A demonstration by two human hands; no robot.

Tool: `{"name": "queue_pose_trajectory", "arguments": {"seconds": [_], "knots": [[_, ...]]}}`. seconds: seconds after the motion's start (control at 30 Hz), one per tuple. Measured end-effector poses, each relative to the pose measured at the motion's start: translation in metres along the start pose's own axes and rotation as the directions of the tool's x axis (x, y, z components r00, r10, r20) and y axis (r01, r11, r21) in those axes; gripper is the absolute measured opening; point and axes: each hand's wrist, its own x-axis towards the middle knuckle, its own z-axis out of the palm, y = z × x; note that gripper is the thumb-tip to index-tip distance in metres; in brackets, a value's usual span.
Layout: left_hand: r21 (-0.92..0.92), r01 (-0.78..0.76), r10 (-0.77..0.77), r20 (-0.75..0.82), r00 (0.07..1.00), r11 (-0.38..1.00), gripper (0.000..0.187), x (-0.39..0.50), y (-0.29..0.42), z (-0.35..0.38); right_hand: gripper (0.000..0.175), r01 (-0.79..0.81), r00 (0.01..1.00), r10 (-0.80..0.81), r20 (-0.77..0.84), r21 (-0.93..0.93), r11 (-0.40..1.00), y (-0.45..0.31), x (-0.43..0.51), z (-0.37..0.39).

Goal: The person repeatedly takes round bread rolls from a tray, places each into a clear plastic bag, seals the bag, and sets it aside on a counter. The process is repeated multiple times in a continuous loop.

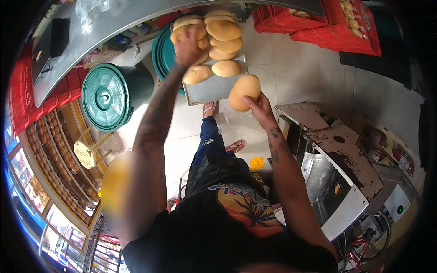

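A metal baking tray (215,90) lies before me, bearing several smooth, golden oval bread loaves (226,68) in two rough rows. My left hand (189,47) is over the left row, its fingers against or just above a loaf (178,35). Motion blurs those fingers, so I cannot tell whether they grip it. Just off the tray's near right corner, my right hand (262,110) holds one loaf (245,92), thumb on top and the other fingers mostly hidden beneath and behind it.
Beneath the tray's left side is a round green plastic lid or tub (163,54). A green lidded bin (104,97) and a cream plastic stool (89,152) stand left. Red crates (327,37) sit far right, a worn metal machine (344,150) nearer. A steel table (136,13) spans the far side.
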Motion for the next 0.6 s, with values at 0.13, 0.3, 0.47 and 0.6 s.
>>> {"name": "queue_pose_trajectory", "arguments": {"seconds": [0.13,0.3,0.47,0.6], "knots": [[0.21,0.016,-0.065,0.231,0.971,0.978,0.094,0.048,-0.074,-0.011,0.054,-0.209,0.978,0.2,0.062,0.357,0.91,0.002,-0.108,-0.064],[0.224,-0.014,0.022,-0.033,0.999,0.975,0.08,0.005,-0.053,-0.002,0.092,0.127,0.984,-0.079,-0.162,0.317,0.94,-0.013,-0.325,-0.17],[-0.628,0.003,0.045,0.06,0.997,0.778,0.077,-0.119,0.117,0.021,0.091,0.642,0.581,-0.532,-0.616,-0.056,0.765,-0.099,-0.598,-0.283],[-0.842,-0.205,0.443,0.045,0.895,0.5,0.086,-0.19,0.338,0.018,0.081,0.323,0.155,-0.599,-0.786,-0.533,0.782,-0.18,-0.751,-0.412]]}}
